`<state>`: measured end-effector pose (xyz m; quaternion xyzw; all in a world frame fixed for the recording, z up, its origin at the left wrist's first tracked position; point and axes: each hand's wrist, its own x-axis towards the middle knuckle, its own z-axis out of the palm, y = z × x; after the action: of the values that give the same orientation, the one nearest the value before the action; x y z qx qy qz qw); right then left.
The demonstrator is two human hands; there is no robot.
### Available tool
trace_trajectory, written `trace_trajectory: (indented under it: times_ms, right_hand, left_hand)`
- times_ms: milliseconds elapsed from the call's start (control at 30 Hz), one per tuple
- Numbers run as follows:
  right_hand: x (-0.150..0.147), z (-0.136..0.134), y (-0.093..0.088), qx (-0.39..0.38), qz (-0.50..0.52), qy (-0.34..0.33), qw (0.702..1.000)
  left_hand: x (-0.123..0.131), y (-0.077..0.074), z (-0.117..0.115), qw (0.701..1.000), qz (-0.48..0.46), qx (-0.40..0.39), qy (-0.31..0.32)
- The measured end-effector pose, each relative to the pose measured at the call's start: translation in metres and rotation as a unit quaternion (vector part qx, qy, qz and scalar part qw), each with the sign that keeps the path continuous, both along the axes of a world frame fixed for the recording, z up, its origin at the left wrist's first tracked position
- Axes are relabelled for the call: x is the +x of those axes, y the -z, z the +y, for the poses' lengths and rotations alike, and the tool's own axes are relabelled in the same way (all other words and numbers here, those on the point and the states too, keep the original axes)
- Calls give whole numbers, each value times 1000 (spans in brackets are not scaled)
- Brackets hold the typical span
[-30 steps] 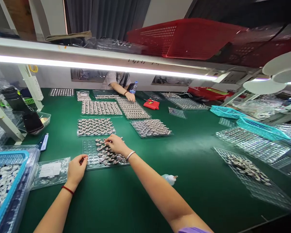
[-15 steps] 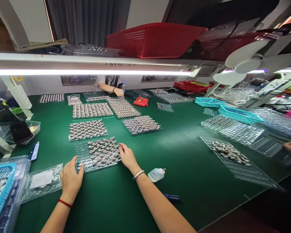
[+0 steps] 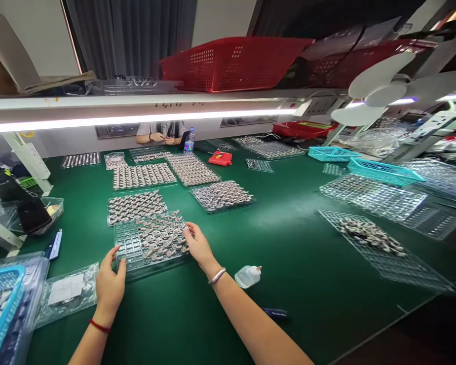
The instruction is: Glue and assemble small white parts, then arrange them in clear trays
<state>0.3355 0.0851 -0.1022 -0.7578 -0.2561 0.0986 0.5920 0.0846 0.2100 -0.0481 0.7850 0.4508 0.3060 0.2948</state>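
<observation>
Between my hands is a clear plastic tray with square compartments, slightly raised from the green table. Small grey-beige round-headed parts fill its middle and right side, while the left columns are bare. My left hand grips the tray's left edge between thumb and fingers. On the opposite edge, my right hand is closed around the upper right side. Just behind lies another filled tray, close to the raised one's far edge. A small squeeze bottle lies right of my right wrist.
More filled trays lie further back. On the left are a bag with a paper label, a blue basket and a cutter. A tray with a pile of parts lies right. A person sits opposite.
My hands have lifted the tray a little off the table and tilted it, moving it slightly away. The person opposite has drawn their hand back from a tray.
</observation>
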Motion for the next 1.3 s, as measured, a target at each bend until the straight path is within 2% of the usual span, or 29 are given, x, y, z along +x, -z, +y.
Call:
trace_trajectory:
  times_ms: [167, 433, 567, 667, 800, 1033, 1200, 1300]
  right_hand:
    - [22, 39, -17, 0, 23, -13, 1000]
    - [61, 123, -50, -43, 18, -57, 997]
    - [69, 148, -60, -67, -7, -67, 995]
    - [73, 160, -61, -84, -20, -70, 994]
    - [79, 168, -55, -103, -23, -70, 992]
    - [84, 174, -45, -100, -17, -60, 993]
    - [81, 164, -46, -62, -6, -24, 998]
    - [75, 150, -50, -27, -1, 20, 999]
  left_hand:
    - [14, -10, 24, 1000, -23, 3, -18]
    - [59, -20, 97, 998, -23, -12, -62]
    - [77, -25, 127, 997, -18, -17, -72]
    - [85, -27, 142, 997, -10, -23, -76]
    - [90, -22, 151, 997, 0, -29, -78]
    - [94, -12, 150, 997, 1, -27, -74]
    - [91, -16, 147, 996, 17, -9, -81]
    - [83, -24, 135, 995, 49, 11, -90]
